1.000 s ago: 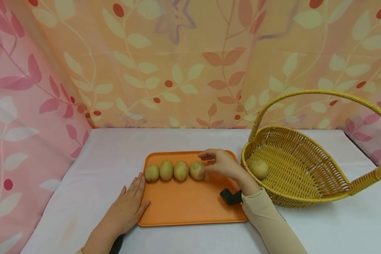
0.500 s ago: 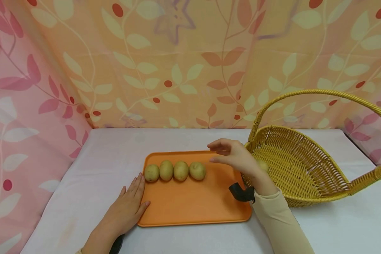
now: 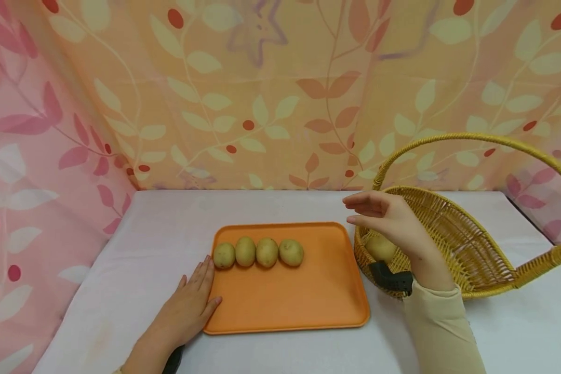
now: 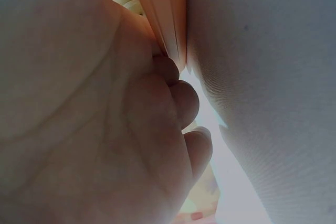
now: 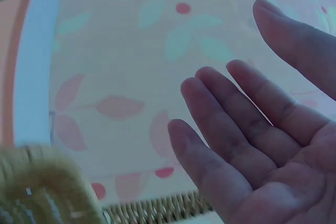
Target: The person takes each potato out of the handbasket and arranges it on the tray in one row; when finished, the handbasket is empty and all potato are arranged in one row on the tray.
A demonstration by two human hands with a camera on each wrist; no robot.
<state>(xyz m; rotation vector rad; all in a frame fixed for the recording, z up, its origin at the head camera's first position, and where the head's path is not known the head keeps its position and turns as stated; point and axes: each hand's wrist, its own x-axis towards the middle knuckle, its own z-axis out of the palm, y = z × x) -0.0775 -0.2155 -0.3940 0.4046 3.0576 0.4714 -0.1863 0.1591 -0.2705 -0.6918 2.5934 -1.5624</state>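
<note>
Several potatoes (image 3: 267,252) lie in a row along the upper left part of the orange tray (image 3: 290,306). My left hand (image 3: 187,301) rests flat at the tray's left edge, its fingers straight; in the left wrist view its fingertips touch the side of the tray (image 4: 170,19). My right hand (image 3: 390,218) is over the left end of the yellow wicker basket (image 3: 449,234), fingers relaxed and thumb apart, with nothing between them. The right wrist view shows the palm and bare fingers (image 5: 231,129). One potato (image 3: 380,248) sits in the basket, partly hidden by the right hand.
The basket's tall arched handle (image 3: 472,136) rises at the right. A white cloth covers the table (image 3: 168,218). Floral curtains (image 3: 262,104) stand behind and at the sides. A black wrist-camera mount (image 3: 390,277) sticks out from the right wrist.
My right hand has moved from beside the rightmost potato in the row, right and slightly up, to over the basket. The potatoes and my left hand have stayed put.
</note>
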